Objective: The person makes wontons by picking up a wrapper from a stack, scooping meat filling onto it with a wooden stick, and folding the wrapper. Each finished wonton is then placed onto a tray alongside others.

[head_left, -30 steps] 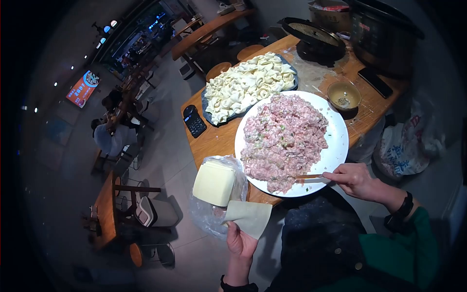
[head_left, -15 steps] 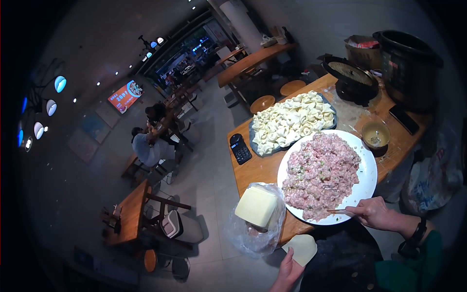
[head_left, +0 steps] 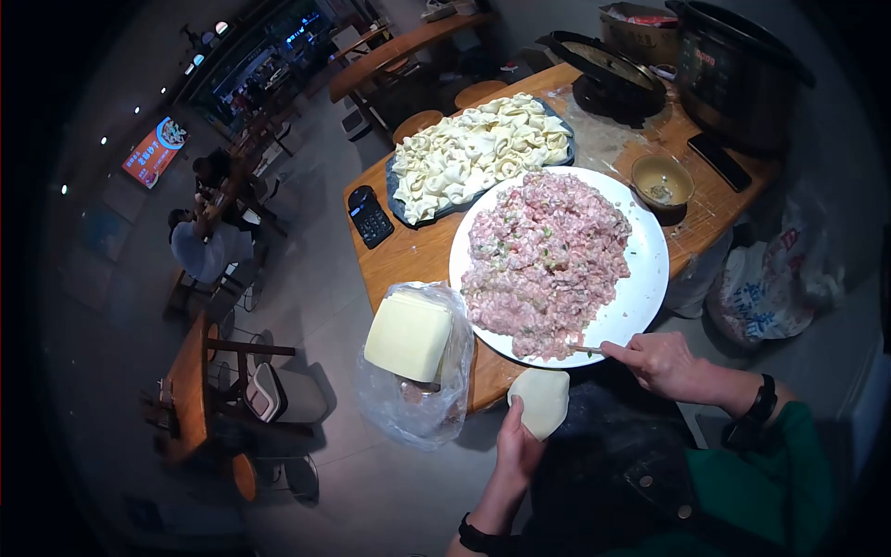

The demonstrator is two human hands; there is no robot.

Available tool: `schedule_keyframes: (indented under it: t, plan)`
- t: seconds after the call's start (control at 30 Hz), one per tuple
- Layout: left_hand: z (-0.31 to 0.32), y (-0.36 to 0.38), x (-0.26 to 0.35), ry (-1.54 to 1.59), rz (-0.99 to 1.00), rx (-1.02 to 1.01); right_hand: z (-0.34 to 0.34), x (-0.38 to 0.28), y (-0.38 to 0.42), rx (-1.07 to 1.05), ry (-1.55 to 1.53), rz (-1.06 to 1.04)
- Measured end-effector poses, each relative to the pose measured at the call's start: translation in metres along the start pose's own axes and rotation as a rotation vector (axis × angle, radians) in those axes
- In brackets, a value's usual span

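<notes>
My left hand (head_left: 520, 447) pinches a pale, thin dough wrapper (head_left: 543, 401) just below the plate's near edge. In my right hand (head_left: 665, 364) is a thin stick-like tool (head_left: 587, 350), its tip at the lower edge of the minced meat filling (head_left: 548, 260). Green bits dot this pink filling, spread over a large white plate (head_left: 650, 265). Left of the plate, a stack of square wrappers (head_left: 410, 336) lies on a clear plastic bag (head_left: 436, 422). Many folded wontons (head_left: 483, 153) cover a dark tray (head_left: 568, 148) behind the plate.
A small bowl (head_left: 662, 182), a phone (head_left: 719, 161) and a large black cooker (head_left: 733, 84) stand at the right. A black keypad device (head_left: 369, 218) lies at the table's left edge. Filled plastic bags (head_left: 761, 288) sit beside the table. People sit farther off.
The view has turned, so the table appears farther left and higher. My left hand has brought the wrapper up closer to the plate's edge. My right hand still has the tool at the filling.
</notes>
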State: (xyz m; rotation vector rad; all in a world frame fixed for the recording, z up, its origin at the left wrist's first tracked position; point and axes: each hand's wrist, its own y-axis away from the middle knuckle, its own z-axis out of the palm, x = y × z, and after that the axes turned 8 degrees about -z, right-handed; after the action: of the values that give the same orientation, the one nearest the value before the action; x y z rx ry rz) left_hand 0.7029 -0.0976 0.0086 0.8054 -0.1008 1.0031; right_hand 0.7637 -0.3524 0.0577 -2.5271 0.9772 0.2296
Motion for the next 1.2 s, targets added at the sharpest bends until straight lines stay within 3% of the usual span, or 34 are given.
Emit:
schedule_keyframes:
  t: [0.77, 1.0, 1.1, 1.2]
  plan:
    - [0.028, -0.006, 0.015, -0.007, -0.009, -0.277, 0.015, -0.020, -0.007, -0.005, -0.111, 0.004]
    - [0.020, -0.013, 0.007, 0.026, 0.023, -0.234, 0.020, -0.028, 0.010, 0.025, -0.103, -0.061]
    - [0.017, -0.016, 0.007, 0.053, 0.028, -0.242, 0.000, -0.010, 0.021, 0.107, -0.205, 0.047]
    - [0.019, -0.014, 0.007, 0.072, 0.031, -0.229, -0.013, 0.003, 0.021, 0.025, -0.083, 0.118]
